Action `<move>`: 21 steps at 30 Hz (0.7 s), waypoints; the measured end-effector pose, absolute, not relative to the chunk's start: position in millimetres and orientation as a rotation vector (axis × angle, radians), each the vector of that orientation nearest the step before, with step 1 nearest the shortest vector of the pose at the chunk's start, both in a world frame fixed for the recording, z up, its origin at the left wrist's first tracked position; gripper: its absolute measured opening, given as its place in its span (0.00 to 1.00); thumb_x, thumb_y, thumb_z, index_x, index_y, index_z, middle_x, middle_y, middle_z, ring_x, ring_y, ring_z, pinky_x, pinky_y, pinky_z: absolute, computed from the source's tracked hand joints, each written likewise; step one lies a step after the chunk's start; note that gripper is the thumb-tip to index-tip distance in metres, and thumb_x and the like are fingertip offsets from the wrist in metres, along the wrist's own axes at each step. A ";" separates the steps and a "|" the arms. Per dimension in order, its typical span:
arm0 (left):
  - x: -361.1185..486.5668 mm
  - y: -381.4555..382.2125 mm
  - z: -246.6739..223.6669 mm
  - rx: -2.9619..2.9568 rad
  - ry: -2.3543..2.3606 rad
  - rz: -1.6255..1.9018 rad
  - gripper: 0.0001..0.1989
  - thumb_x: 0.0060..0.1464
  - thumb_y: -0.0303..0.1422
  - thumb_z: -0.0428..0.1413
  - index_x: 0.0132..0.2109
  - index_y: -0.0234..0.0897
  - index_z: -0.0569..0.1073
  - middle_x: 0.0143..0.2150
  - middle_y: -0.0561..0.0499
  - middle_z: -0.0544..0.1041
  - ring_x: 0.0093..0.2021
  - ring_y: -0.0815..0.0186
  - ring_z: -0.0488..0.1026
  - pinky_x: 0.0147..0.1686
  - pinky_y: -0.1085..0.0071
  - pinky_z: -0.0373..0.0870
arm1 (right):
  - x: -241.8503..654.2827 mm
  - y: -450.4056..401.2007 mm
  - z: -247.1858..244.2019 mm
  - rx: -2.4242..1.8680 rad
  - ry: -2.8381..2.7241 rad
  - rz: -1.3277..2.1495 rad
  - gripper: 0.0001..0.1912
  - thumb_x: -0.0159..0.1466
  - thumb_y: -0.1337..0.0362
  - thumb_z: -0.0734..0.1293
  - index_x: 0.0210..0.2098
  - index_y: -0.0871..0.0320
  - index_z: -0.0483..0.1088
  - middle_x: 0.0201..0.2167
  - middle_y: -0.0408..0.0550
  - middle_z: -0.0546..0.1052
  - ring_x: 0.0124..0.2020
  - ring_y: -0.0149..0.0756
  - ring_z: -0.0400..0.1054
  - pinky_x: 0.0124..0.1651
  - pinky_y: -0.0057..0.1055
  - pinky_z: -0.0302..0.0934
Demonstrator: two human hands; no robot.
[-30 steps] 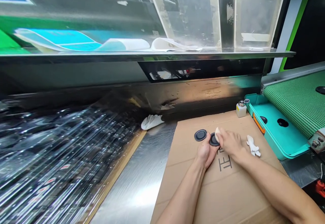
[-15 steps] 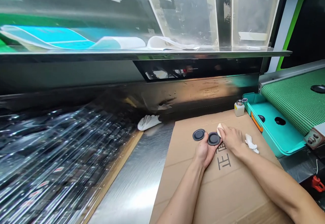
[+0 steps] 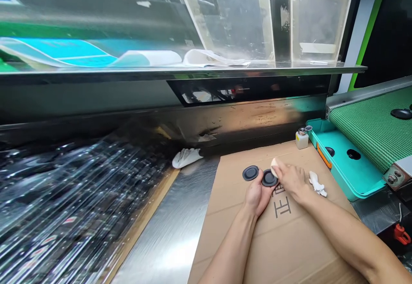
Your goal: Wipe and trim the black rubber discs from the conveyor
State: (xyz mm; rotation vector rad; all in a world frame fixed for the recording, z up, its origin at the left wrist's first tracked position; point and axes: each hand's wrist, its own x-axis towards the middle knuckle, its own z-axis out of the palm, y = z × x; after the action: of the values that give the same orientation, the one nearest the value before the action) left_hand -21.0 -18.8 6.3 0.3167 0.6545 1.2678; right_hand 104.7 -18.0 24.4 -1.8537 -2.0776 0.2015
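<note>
My left hand (image 3: 256, 195) is closed around a round black disc (image 3: 269, 178) with a raised rim, held face up over the cardboard sheet (image 3: 225, 232). My right hand (image 3: 293, 181) pinches a white cloth pad (image 3: 274, 166) against the disc's right edge. A second black disc (image 3: 250, 172) lies on the cardboard just left of my left thumb. To the right of my right hand lies a crumpled white wipe (image 3: 317, 184).
A small white dispenser bottle (image 3: 301, 138) with a metal top stands at the cardboard's far corner. Beyond it, a teal tray (image 3: 344, 168) holds black discs under a green conveyor belt (image 3: 376, 125) carrying more. Stacked clear plastic trays (image 3: 80, 206) and a white glove (image 3: 186, 157) lie left.
The white pad has moved slightly left and down along the edge of the held disc. More black shows at the conveyor's right edge. My left hand keeps its hold.
</note>
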 end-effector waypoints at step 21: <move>-20.1 -20.7 5.2 0.369 0.670 1.269 0.17 0.67 0.35 0.47 0.44 0.28 0.77 0.47 0.37 0.80 0.51 0.54 0.77 0.55 0.54 0.74 | 132.2 -12.8 39.0 -1.467 -2.042 0.651 0.11 0.65 0.57 0.65 0.43 0.52 0.76 0.38 0.44 0.81 0.40 0.37 0.73 0.41 0.27 0.60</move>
State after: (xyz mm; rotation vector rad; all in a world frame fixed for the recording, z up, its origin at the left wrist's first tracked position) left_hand -20.1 -20.7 5.2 0.3691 0.6696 1.2686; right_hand 132.2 -12.8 39.0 -1.4673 -2.0420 0.6515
